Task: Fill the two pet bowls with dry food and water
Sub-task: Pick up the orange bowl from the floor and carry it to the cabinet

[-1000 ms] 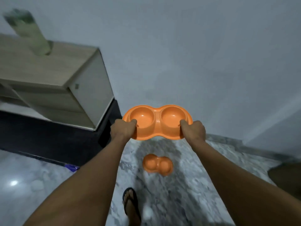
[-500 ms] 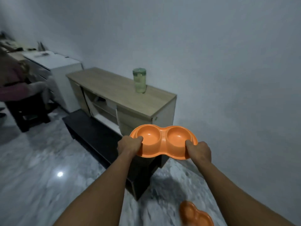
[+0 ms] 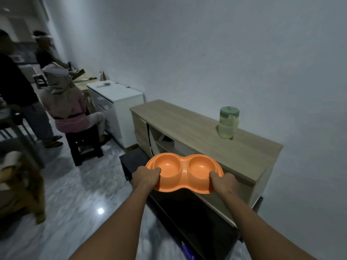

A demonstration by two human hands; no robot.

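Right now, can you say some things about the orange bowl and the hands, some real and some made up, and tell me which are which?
1. The left hand and the right hand each grip one end of the orange plastic double bowl. True.
2. Both cups of the bowl are full of dry food. False: both cups look empty.
3. A clear jug with a green lid stands upright on the light wooden cabinet. True.
4. The bowl sits on the floor. False: the hands hold it up in the air, near the cabinet.
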